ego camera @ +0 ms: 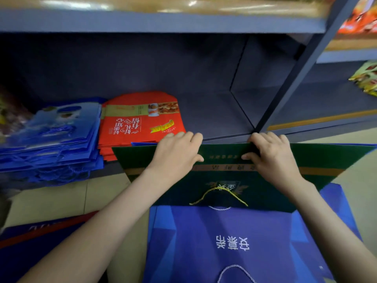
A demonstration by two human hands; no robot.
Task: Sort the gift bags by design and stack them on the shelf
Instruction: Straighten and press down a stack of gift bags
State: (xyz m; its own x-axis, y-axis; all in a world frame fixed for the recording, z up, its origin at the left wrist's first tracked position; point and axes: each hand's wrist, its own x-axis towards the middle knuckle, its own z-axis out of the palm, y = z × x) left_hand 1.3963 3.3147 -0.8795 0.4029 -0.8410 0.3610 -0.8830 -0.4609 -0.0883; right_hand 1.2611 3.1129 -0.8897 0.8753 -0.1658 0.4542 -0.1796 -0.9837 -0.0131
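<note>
Stock left of the green gift bag [224, 180]: a stack of blue gift bags [51, 135] lies farthest left on the shelf [214, 111], its edges fanned and uneven. A stack of red gift bags [140, 123] lies between that stack and the green gift bag, its near right corner covered by the green bag's far left end.

The green gift bag is folded flat and held level, its far edge at the shelf's front lip. Whether it rests on the lip cannot be told.

Left hand [177, 152]: grip closed over the bag's far edge left of centre, fingers curled over the edge, thumb pressed on the upper face.

Right hand [269, 154]: grip closed likewise over the far edge right of centre.

A gold cord handle [220, 193] lies on the bag's near part. A purple-blue gift bag [234, 242] with white lettering overlaps the green bag's near edge.

A grey shelf post [295, 74] rises just beyond the green bag's far edge, by the right hand.
</note>
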